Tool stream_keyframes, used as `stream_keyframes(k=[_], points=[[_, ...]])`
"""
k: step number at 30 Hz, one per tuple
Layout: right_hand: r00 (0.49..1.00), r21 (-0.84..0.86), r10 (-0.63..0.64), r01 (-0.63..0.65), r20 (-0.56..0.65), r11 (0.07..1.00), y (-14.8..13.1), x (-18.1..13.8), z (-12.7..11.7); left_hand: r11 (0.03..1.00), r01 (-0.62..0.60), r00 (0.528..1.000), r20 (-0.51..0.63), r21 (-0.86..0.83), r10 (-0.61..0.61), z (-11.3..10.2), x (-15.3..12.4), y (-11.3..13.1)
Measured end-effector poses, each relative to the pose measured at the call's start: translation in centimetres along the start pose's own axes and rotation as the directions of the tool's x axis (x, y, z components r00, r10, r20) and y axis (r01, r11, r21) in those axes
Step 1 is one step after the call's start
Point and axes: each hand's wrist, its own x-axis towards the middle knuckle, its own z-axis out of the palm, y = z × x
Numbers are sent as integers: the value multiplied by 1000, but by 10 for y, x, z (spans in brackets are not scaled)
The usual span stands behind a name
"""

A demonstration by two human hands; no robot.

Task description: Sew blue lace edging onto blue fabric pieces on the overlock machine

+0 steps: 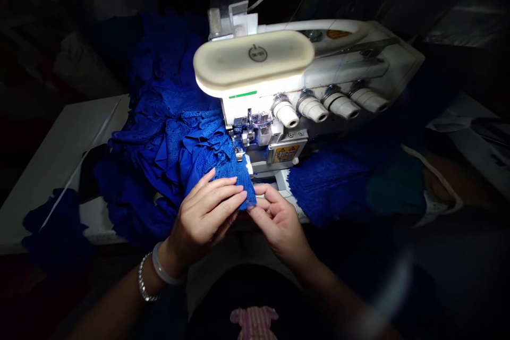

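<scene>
Bunched blue lace fabric (199,141) lies to the left of an overlock sewing machine (255,64), and its near edge runs up to the presser foot (239,154). Over that edge rests my left hand (211,210), with its fingers stretched out flat on the cloth. My right hand (279,220) pinches the corner of the same fabric between thumb and fingers, just right of the left fingertips. Beneath the left palm part of the cloth is hidden.
White tension knobs (313,109) line the machine's front. To the right lies more blue fabric (330,186) beside a teal piece (394,183). A white table top (43,164) extends left, with a blue scrap (56,223) hanging at its front edge. The surroundings are dark.
</scene>
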Motion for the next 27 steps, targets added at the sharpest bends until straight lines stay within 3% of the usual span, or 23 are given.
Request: stream_keyframes(k=[10,14,17,20,24,25,27], points=[[979,-256,-173,141,-109,956,12,-10,4,990,-51,999,8,131,51,0,-5,7],[953,-364,-296,255,-61,896,11,-9,5,984,-96,994,60,153,87,-2,-5,7],[905,-457,-426,387,21,801,10,-6,3,980,-123,992,52,155,116,-3,-4,5],[784,-595,-596,565,172,572,8,-1,-4,985,-128,992,9,111,128,-3,-2,2],[499,-671,-748,735,437,98,3,7,-17,989,-143,990,6,21,143,-3,2,-7],[455,-665,-745,747,489,20,1,8,-19,989,-144,990,15,29,144,-3,3,-9],[421,-672,-723,736,547,-80,-3,7,-21,985,-131,991,44,112,127,-4,5,-15]])
